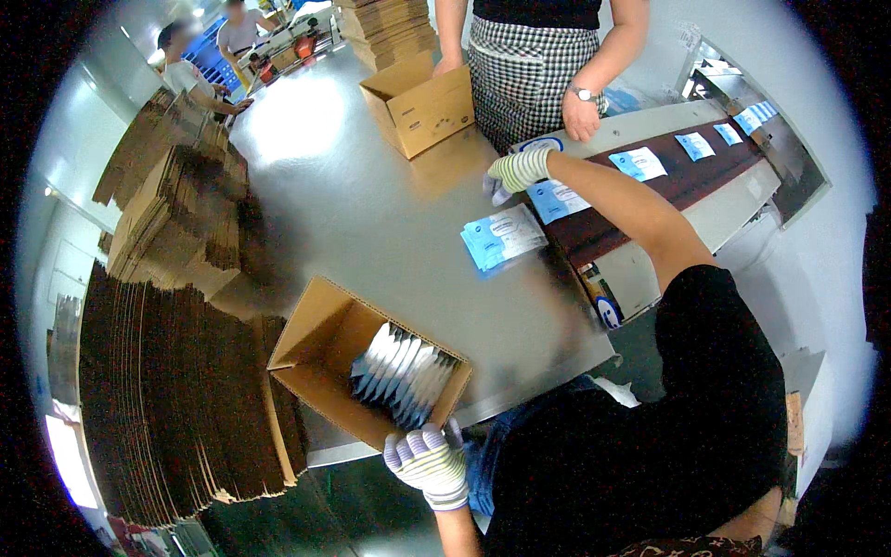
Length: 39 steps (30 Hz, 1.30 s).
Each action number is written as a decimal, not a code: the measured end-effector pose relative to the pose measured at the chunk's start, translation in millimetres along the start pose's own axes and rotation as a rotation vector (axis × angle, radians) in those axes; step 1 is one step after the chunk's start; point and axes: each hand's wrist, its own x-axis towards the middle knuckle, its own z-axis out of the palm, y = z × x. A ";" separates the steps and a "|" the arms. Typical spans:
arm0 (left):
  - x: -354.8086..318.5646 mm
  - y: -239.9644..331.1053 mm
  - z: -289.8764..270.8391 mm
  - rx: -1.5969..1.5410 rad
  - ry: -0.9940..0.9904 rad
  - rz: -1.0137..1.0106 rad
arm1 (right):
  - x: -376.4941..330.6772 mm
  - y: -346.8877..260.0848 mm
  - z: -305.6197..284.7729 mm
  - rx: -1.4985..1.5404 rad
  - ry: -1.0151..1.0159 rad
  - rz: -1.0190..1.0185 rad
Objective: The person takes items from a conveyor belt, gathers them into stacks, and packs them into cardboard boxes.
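My left hand (429, 464), in a striped knit glove, is at the near rim of an open cardboard box (325, 390), its fingers hooked over the edge. A row of silver-and-blue packets (401, 371) stands on edge inside that box, toward its right side. My right arm stretches over the end of a dark conveyor belt (603, 232). My right hand (518, 174), gloved alike, hangs there with bent fingers and nothing visible in them. Beside it a blue-and-white packet (560, 200) lies at the belt's end. A small overlapping pile of packets (503, 239) rests on the metal table.
Several packets (639, 163) lie spaced along the belt. Across the table (371, 223), a person in a checked apron (529, 79) stands by another open carton (422, 107). Flattened cardboard stacks (176, 390) line the left side. Other people (246, 37) are at the far end.
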 end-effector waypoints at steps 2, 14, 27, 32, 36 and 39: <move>-2.2 1.2 1.7 -0.035 0.009 -0.003 | 5.9 1.7 -10.4 -0.002 -0.096 -0.003; -10.6 4.7 -2.7 -0.051 -0.030 -0.044 | 11.7 -44.0 64.9 -0.066 -0.629 0.161; -2.8 -2.8 2.5 -0.048 0.036 0.003 | -139.5 -157.7 123.0 -0.599 1.119 -0.616; -20.4 4.2 -3.2 -0.054 -0.051 0.011 | -164.9 -206.7 77.5 -0.662 1.122 -0.885; -38.9 9.4 9.0 -0.091 -0.072 0.011 | -140.2 -257.2 77.0 0.179 0.844 -1.115; -26.9 21.7 3.4 -0.073 -0.052 0.033 | -94.1 -294.4 71.7 0.143 0.497 -0.964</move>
